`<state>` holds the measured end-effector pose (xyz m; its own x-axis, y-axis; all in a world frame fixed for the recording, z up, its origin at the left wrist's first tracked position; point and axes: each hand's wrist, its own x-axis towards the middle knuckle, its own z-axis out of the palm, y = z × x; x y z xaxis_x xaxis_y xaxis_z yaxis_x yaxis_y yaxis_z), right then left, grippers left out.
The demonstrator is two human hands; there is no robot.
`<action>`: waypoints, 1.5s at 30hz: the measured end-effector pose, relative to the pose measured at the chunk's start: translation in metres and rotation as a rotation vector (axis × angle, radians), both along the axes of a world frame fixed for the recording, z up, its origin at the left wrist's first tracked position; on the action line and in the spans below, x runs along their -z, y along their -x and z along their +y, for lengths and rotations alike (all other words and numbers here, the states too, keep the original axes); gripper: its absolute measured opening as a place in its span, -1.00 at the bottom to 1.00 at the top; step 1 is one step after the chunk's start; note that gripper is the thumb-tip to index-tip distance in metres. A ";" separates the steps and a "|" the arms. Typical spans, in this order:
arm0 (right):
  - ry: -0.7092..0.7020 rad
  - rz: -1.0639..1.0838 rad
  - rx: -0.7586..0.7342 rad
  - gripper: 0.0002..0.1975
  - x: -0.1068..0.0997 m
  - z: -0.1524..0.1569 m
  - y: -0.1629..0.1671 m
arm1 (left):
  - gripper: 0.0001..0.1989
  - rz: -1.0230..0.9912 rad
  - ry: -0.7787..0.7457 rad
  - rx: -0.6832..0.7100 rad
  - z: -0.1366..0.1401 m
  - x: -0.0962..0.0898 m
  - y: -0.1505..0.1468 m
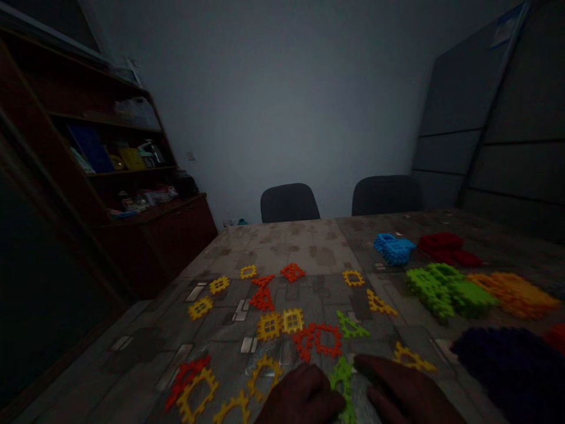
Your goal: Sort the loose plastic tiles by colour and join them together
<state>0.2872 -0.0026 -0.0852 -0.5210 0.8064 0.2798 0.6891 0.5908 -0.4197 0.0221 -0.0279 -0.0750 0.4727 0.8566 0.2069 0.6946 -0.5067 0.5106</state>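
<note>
A light-green toothed plastic building piece point(343, 377) lies at the table's near edge, between my two hands. My left hand point(304, 396) has its fingers curled, with the tips against the left side of that piece. On the other side, my right hand point(404, 390) has its fingers apart, the longest one reaching close to the piece's upper end. Just beyond are a red square frame piece point(328, 340) and a green triangle piece point(351, 325). A yellow triangle piece point(412, 357) is beside my right hand. Left of my left hand lies a yellow round-holed piece point(265, 377).
Yellow window pieces point(270, 325) and red triangle pieces point(262, 297) are scattered mid-table. Stacks stand at right: blue point(394, 249), red point(444, 246), green point(450, 290), orange point(516, 294), dark purple point(512, 368). Two chairs point(289, 202) stand beyond the patterned table point(304, 241); a shelf cabinet point(154, 229) is left.
</note>
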 end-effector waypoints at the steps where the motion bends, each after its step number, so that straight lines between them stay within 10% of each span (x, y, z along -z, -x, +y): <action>1: -0.029 -0.016 0.028 -0.61 0.002 0.004 -0.003 | -0.85 -0.030 0.013 -0.058 0.002 0.001 -0.004; 8: -0.107 -0.033 0.003 -0.60 -0.021 0.007 -0.009 | -0.81 0.023 -0.247 0.121 0.011 0.008 -0.008; 15: -0.081 -0.198 0.059 -0.56 -0.036 0.031 0.022 | -0.86 0.043 -0.490 -0.051 0.013 0.038 -0.019; 22: -0.039 -0.202 0.083 -0.79 -0.034 0.042 0.028 | -0.69 -0.014 -0.443 0.202 0.012 -0.006 0.002; 45: 0.056 -0.125 -0.010 -0.83 -0.066 -0.001 0.035 | -0.78 -0.128 -0.255 -0.062 -0.002 -0.036 0.022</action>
